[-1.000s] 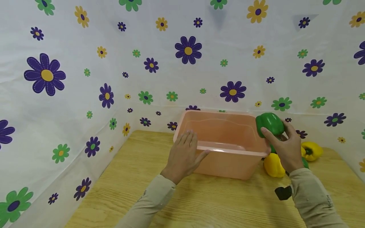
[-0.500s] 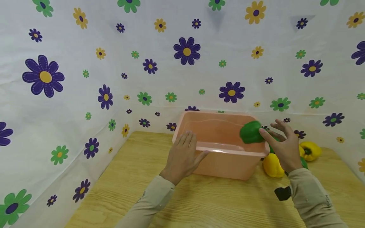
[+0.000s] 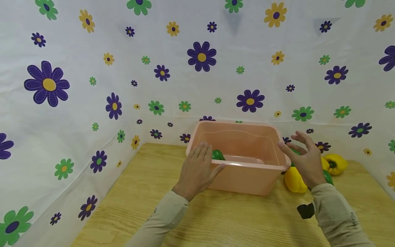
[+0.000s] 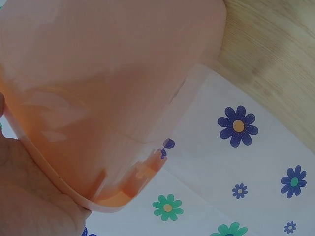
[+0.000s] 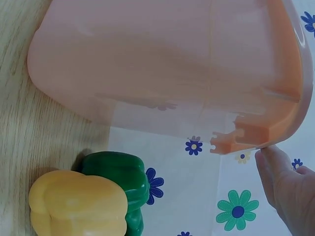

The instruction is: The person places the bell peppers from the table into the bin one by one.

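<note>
A pink plastic tub stands on the wooden table. My left hand rests flat over its front left rim, fingers straight. Inside the tub, a green bell pepper is partly hidden behind the left hand and front wall. My right hand is spread at the right rim with nothing in its grasp. In the right wrist view, a fingertip appears at the rim's edge. Beside the tub, under the right hand, are a yellow bell pepper and a green bell pepper.
Another yellow pepper lies farther right, with a green one partly behind the right wrist. A small black object is near the right sleeve. A flowered sheet hangs behind and left of the table.
My right hand released the green bell pepper over the tub's right end. It is now inside at the left. The left hand stayed on the rim.
</note>
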Demonstrator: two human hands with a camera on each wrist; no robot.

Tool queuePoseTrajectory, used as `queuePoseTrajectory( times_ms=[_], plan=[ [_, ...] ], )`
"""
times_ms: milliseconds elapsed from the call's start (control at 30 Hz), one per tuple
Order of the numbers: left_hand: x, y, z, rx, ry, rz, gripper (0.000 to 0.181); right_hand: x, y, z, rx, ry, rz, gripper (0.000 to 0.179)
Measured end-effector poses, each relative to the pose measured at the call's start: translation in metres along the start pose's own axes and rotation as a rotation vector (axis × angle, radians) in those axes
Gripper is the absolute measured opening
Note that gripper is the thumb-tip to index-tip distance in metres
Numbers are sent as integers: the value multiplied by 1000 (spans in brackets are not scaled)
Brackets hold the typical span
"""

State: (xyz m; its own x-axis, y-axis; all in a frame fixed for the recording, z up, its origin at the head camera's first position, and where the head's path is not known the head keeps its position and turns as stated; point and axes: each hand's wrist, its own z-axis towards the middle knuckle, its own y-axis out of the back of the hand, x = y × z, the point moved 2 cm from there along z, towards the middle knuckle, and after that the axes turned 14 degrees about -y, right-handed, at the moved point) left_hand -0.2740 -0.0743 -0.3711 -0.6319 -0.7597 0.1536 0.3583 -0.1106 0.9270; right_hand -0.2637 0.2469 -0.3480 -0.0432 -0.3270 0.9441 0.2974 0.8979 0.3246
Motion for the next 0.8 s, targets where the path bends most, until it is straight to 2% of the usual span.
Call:
queuePoseTrajectory(
  times_ms=[200, 367, 600, 800],
  plan=[
    [1, -1, 0, -17, -5, 7, 83, 2, 2, 0, 15, 37, 17, 81],
    [0, 0, 0, -23, -11, 15, 83, 3, 10, 1, -54, 78, 40, 73],
    [0, 0, 0, -10, -2, 7, 84, -3, 22, 2, -154, 2, 41, 72],
    [0, -1, 0, -12, -1, 3, 84, -20, 29, 1, -164, -69, -2, 77]
  ],
)
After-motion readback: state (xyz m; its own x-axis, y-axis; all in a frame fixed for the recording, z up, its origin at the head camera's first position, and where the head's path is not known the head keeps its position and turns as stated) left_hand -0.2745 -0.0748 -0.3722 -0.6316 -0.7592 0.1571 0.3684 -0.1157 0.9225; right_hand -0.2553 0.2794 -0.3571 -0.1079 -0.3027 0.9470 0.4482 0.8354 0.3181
